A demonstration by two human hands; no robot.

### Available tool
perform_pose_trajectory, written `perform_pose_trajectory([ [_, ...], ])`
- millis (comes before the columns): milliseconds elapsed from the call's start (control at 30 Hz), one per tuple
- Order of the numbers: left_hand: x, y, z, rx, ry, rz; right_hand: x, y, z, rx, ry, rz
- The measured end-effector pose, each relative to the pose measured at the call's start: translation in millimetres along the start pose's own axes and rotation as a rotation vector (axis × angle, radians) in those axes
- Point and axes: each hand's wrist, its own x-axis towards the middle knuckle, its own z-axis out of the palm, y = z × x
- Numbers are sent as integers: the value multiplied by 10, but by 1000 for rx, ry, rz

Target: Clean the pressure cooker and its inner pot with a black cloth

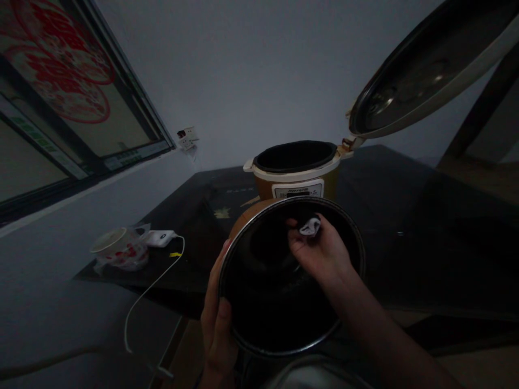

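A dark inner pot point(267, 292) with a shiny rim is tilted so its opening faces me. My left hand point(219, 313) grips the pot by its left side, thumb near the rim and fingers around the outer wall. Inside the opening, my right hand point(320, 251) is closed around a crumpled cloth point(310, 227). Only a pale, dark-edged end of this cloth shows, and whether it touches the pot wall I cannot tell. Just behind the pot stands a rice cooker point(298, 175), its lid point(430, 75) swung up to the right and its inside dark.
Everything stands on a dark glossy table point(397, 232). At its left edge sit a bowl in a plastic bag point(121, 248) and a white device point(160, 237), from which a white cable point(150, 289) hangs down. A wall socket point(187, 139) and a window point(73, 97) are beyond.
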Motion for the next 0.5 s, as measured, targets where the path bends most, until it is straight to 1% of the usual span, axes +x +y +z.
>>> perform_pose_trajectory([
  [67, 6, -17, -4, -4, -1, 20, -65, -7, 63, 101, 58, 33],
  [133, 8, -26, -7, -28, -8, 32, -117, 49, 146, 120, 52, 67],
  [233, 5, -18, -7, -51, -18, 43, -170, 195, 251, 84, 72, 143],
  [333, 5, -11, -20, -24, -23, 0, -202, 282, 267, 20, 109, 238],
  [400, 12, -23, -37, 13, -26, -13, -208, 250, 231, 29, 97, 226],
  [500, 32, -51, -50, 41, -21, 31, -194, 123, 175, 84, 37, 105],
])
